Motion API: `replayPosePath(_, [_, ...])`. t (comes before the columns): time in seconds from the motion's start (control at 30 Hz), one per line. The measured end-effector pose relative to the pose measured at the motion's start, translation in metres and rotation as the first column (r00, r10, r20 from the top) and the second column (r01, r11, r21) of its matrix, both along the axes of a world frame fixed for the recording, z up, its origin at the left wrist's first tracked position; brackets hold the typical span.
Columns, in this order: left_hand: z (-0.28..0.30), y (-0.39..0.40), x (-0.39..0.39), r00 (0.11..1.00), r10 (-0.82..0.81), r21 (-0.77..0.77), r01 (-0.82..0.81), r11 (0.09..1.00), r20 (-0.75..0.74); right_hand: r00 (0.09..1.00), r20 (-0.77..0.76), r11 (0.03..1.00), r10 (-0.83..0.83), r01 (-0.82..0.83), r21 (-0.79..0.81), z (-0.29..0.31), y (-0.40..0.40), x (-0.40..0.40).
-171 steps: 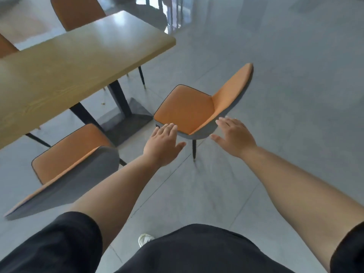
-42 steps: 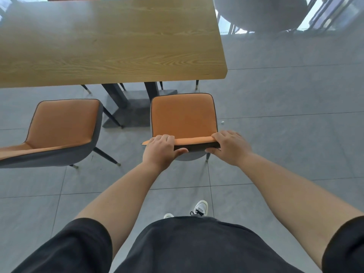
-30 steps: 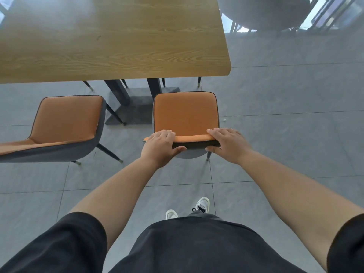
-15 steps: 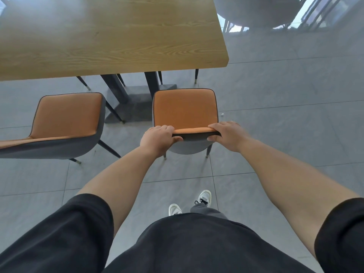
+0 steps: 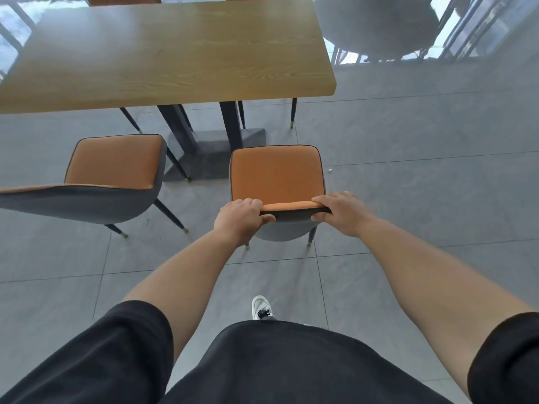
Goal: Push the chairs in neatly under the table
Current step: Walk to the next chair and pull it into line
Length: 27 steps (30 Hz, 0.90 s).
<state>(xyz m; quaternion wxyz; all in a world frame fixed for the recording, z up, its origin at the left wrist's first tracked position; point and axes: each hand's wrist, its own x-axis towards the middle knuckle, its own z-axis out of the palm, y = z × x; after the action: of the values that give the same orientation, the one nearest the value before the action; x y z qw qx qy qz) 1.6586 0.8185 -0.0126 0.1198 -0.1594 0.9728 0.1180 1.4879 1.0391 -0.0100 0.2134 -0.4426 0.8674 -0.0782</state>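
I have both hands on the top edge of the backrest of the orange chair [image 5: 277, 173]. My left hand [image 5: 240, 218] takes that edge at its left end, fingers curled over the front and thumb pressed against the grey back. My right hand [image 5: 339, 212] does the same at the right end, so each grip is clenched around the backrest rim.

The chair faces the wooden worktop [image 5: 169, 53], with its seat wholly on my side of the worktop's near edge and a strip of bare floor between the two. It sits below the worktop's right end, just on my side of the dark pedestal base [image 5: 213, 147].

A second orange chair [image 5: 113, 164] stands to the left of the held chair and apart from it, also outside the worktop's near edge, its grey shell turned slightly toward me. Along the worktop's far edge, the tops of two more orange backrests [image 5: 122, 0] show. A small white speck [image 5: 330, 170] lies on the grey tiled floor [image 5: 437, 185] just right of the held chair's seat. One white shoe [image 5: 261, 308] shows below the chair, above my dark clothing.
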Motion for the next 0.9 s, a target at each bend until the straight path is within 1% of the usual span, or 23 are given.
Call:
replayPosePath(0.13, [-0.002,0.025,0.021,1.000,0.025,0.007,-0.024,1.000,-0.019,1.000,-0.010,1.000,0.009,-0.009,-0.015,0.002,0.023,0.018])
replayPosePath(0.4, [-0.011,0.065,0.061,0.998,0.036,-0.032,-0.038,0.999,-0.058,0.999,-0.011,0.998,0.045,-0.046,-0.035,0.000,0.063,0.053])
replayPosePath(0.63, [-0.009,0.076,0.079,0.999,0.039,-0.013,-0.040,0.999,-0.032,0.999,-0.010,0.999,0.034,-0.034,-0.031,-0.003,0.074,0.072])
replayPosePath(0.9, [-0.006,0.078,0.080,0.998,0.055,0.015,-0.055,0.998,-0.007,1.000,0.012,1.000,0.022,-0.022,0.000,0.003,0.073,0.076])
